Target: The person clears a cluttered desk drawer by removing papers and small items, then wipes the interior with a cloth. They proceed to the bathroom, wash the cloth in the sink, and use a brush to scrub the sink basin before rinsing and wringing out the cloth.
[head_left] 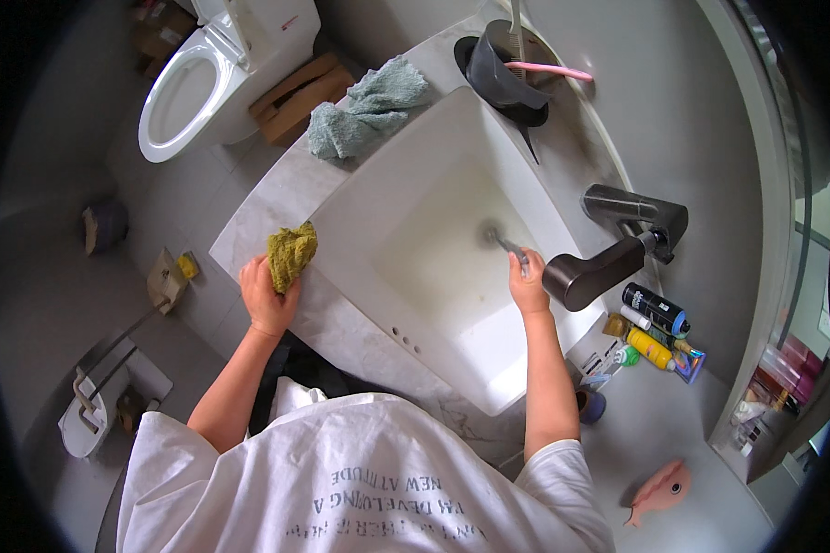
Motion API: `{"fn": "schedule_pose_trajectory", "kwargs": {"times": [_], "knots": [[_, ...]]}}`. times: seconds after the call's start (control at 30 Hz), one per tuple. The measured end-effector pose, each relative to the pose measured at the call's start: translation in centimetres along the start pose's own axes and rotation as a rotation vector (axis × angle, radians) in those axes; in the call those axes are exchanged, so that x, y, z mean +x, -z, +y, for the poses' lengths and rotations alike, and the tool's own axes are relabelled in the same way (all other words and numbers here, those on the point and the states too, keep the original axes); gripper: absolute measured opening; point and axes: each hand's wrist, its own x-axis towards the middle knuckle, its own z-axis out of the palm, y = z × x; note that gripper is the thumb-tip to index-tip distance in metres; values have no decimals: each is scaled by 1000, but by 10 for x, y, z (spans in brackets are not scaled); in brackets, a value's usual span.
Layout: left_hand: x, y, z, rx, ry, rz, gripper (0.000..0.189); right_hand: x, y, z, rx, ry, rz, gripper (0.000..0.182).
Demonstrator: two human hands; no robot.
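Note:
My left hand (266, 297) grips a crumpled olive-yellow cloth (292, 252) at the left edge of the white washbasin (346, 283). Over the basin, my right hand (528, 283) holds a slim grey object (512, 247) by one end. Its other end points at the dark drain (491, 233); what it is and whether it touches the drain, I cannot tell. Cloudy, slightly yellowish water (429, 242) appears to cover the basin floor. Just right of my right hand juts a dark metal faucet (595, 273).
A grey-green towel (366, 110) lies on the marble counter (263, 207). Behind the basin stands a dark bowl (491, 69) with a pink-handled tool (553, 69) across it. Tubes and bottles (650, 345) crowd the right corner. A toilet (187, 104) and cardboard box (301, 97) are beyond the counter.

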Motion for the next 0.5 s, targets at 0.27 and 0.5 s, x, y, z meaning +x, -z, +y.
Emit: {"fn": "schedule_pose_trajectory", "kwargs": {"times": [0.27,0.5], "knots": [[3,0,3,-10,5,-26,39,-29,-34,39,441,-303,424,28],[4,0,4,17,1,-31,40,-33,-51,6,805,-427,580,26]]}}
